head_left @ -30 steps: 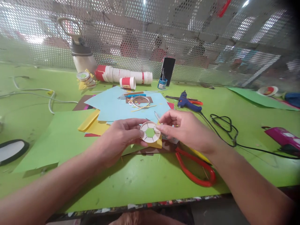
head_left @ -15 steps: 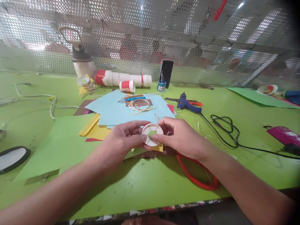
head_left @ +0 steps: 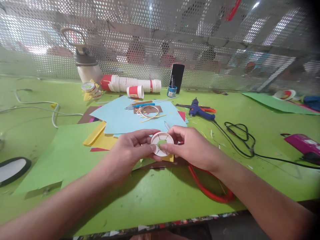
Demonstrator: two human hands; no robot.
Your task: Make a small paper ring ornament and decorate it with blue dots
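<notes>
At left centre of the frame the left hand [head_left: 131,149] has its grip closed on the left edge of a white paper ring [head_left: 161,143], held just above the green bench [head_left: 155,196] at the frame's middle. From the right, the right hand [head_left: 193,146] pinches the ring's opposite edge; red-handled scissors [head_left: 208,190] lie beneath that wrist.

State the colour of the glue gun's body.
Blue, with an orange trigger; the glue gun shows in the head view.
</notes>
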